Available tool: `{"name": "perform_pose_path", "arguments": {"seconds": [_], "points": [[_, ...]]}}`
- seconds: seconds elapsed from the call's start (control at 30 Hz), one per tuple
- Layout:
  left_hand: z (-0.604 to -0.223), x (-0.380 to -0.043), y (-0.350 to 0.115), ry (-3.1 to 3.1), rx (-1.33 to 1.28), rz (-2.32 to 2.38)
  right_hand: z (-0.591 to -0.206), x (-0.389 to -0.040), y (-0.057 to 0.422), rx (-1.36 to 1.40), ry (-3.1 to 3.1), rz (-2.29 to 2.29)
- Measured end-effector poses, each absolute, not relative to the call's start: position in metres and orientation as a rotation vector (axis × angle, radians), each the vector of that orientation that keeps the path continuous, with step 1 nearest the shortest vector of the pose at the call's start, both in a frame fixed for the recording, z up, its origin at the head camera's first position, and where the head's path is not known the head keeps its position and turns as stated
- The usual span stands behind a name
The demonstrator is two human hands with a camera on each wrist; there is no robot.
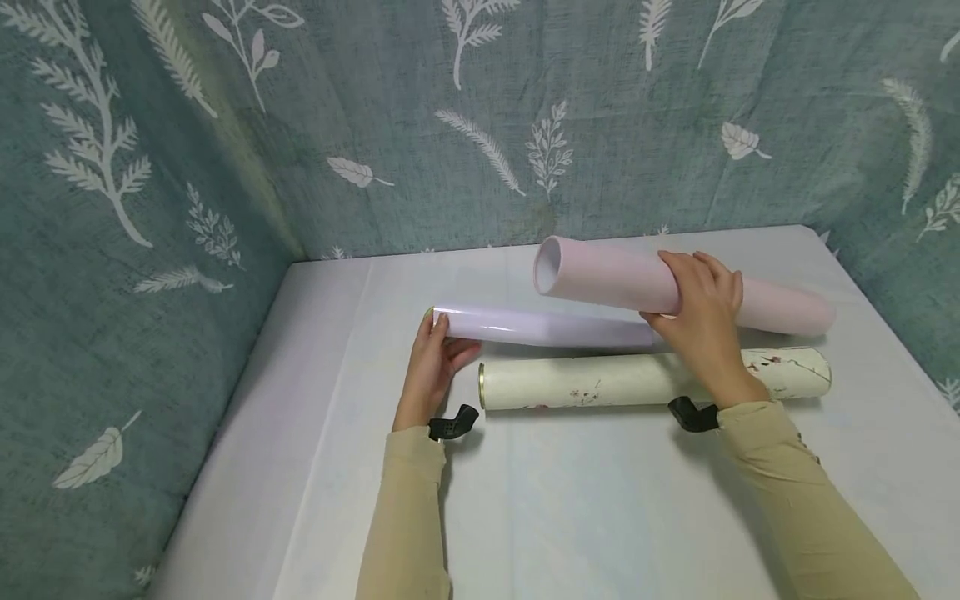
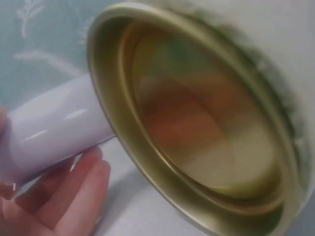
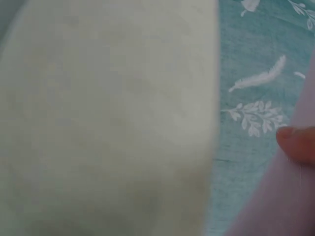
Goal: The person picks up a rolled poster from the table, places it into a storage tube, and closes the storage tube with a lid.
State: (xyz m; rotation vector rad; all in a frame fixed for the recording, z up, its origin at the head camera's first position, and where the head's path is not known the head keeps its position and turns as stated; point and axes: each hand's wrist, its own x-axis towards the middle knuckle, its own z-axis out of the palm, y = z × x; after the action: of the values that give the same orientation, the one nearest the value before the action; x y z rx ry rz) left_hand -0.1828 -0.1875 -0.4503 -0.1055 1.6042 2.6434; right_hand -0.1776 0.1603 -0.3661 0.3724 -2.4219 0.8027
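Observation:
My left hand (image 1: 431, 362) holds the left end of a glossy lilac roll (image 1: 540, 327), thumb on its near side. In the left wrist view, fingers curl under this lilac roll (image 2: 59, 123). My right hand (image 1: 708, 325) grips a pale pink hollow tube (image 1: 607, 275) from above near its middle; the tube's left end is raised and shows its opening. The right thumb (image 3: 295, 142) lies against the pink tube in the right wrist view. Nearer me lies a cream tube (image 1: 592, 383) with a blossom print, partly covered by my right wrist. Its gold metal end (image 2: 108, 98) fills much of the left wrist view.
A white table (image 1: 570, 500) carries the tubes. Green cloth with white leaf patterns (image 1: 405, 133) hangs behind and at both sides. Black wrist-camera mounts (image 1: 453, 423) stick out from both wrists, close to the cream tube.

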Motion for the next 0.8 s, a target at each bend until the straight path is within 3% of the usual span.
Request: {"name": "perform_pose_path", "arguments": {"seconds": [0.5, 0.8], "points": [[-0.468, -0.18, -0.201, 0.815, 0.025, 2.936, -0.41, -0.166, 0.154, 0.483, -2.274, 0.749], [-0.466, -0.184, -0.198, 0.776, 0.125, 2.905, -0.416, -0.168, 0.159, 0.517, -2.236, 0.637]]}}
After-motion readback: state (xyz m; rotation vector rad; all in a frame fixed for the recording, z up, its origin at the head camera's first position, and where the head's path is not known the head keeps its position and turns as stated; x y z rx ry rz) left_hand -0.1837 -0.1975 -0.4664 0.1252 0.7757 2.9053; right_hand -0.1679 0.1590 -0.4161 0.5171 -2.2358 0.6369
